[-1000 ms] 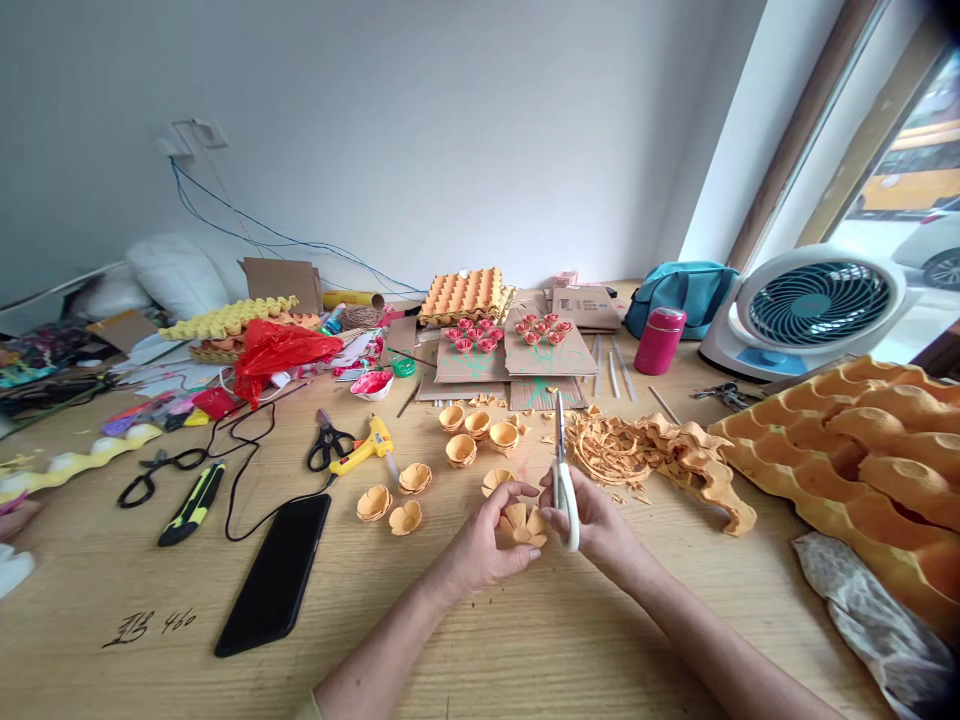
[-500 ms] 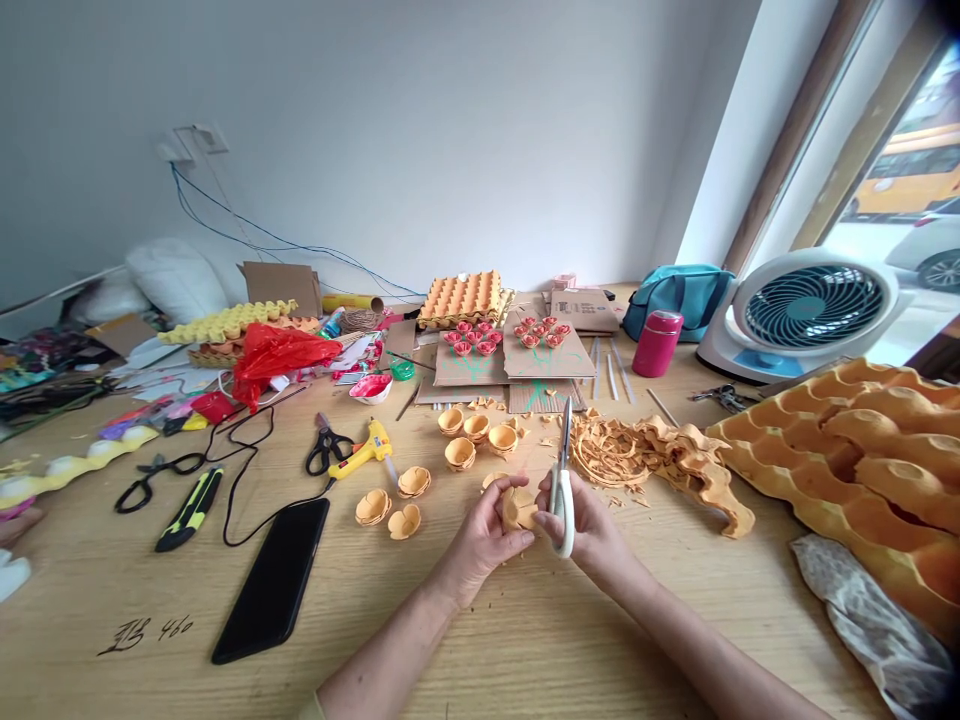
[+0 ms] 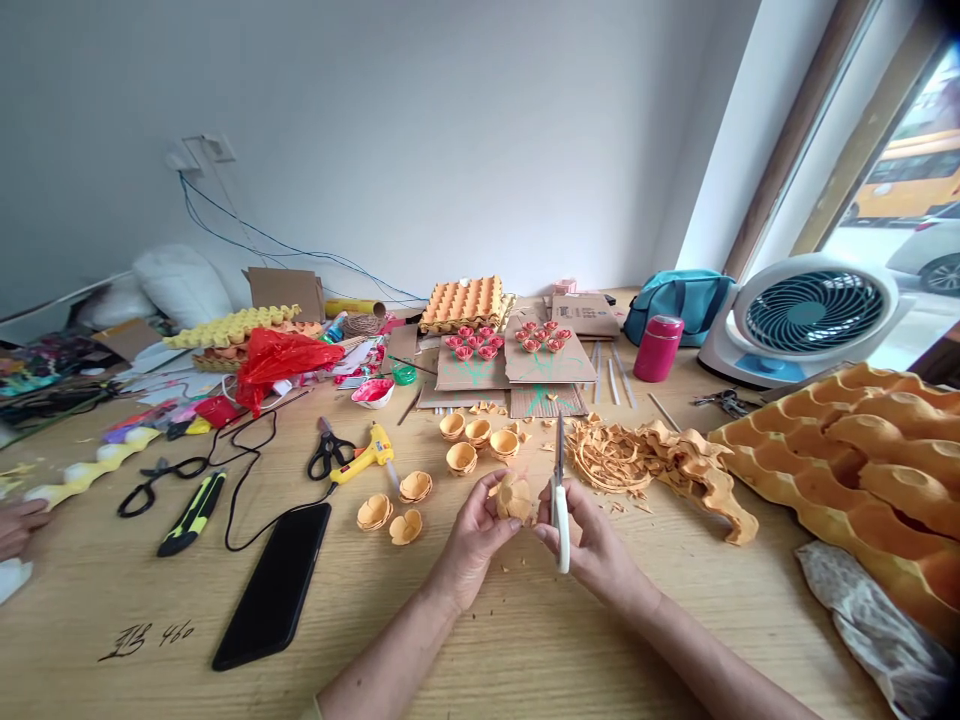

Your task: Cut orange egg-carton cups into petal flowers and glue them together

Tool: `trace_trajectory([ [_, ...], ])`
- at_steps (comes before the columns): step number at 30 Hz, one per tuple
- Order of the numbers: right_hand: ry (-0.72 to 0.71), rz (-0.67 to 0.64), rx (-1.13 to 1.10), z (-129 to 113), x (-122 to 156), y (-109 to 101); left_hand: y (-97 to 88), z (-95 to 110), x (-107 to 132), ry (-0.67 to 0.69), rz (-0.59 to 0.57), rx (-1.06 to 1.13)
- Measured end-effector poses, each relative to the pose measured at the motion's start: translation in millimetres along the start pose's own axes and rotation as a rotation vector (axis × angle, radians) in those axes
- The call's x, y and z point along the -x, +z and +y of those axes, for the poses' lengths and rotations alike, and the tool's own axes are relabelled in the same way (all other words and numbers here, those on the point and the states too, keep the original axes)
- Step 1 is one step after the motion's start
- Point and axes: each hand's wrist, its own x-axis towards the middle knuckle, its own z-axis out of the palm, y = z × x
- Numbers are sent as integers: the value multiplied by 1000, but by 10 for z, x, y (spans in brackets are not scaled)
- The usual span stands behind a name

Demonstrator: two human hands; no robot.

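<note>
Between the fingers and thumb of my left hand [image 3: 474, 540] is an egg-carton cup [image 3: 514, 497], its edge cut into petals. My right hand [image 3: 592, 535] is closed around white-handled scissors [image 3: 560, 510], whose blades point up and away from me. The scissors stand just right of the cup, and my right fingertips are close to its edge. Several trimmed cups [image 3: 461, 459] sit on the table beyond my left hand, and more petal cups [image 3: 374, 512] lie to its left. Curled carton scraps [image 3: 611, 455] are heaped past my right hand.
A yellow glue gun [image 3: 367, 455], black scissors [image 3: 328, 450], a utility knife [image 3: 192, 513] and a phone [image 3: 274, 585] lie to the left. Large egg trays [image 3: 855, 450] fill the right side. Another person's hand [image 3: 21, 527] shows at the left edge. Red flowers [image 3: 474, 343] rest on cardboard behind.
The cup has turned in my left hand, with its rounded base now more toward me. My right hand and the scissors have shifted slightly down. The other person's hand has come further into view.
</note>
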Motion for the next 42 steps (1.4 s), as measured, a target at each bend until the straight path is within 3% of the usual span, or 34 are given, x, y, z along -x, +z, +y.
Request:
trace_trajectory([
  [6, -18, -146, 265, 26, 5, -57, -47, 67, -26, 85, 90, 35],
  [12, 6, -246, 356, 28, 21, -8, -47, 87, -15, 109, 107, 59],
  [22, -7, -331, 382, 11, 12, -5, -45, 51, 2, 219, 104, 1],
  [28, -32, -359, 324, 79, 31, 16, 14, 50, 7, 297, 161, -110],
  [42, -138, -347, 279, 85, 17, 37, 100, 60, 60, 221, 146, -35],
])
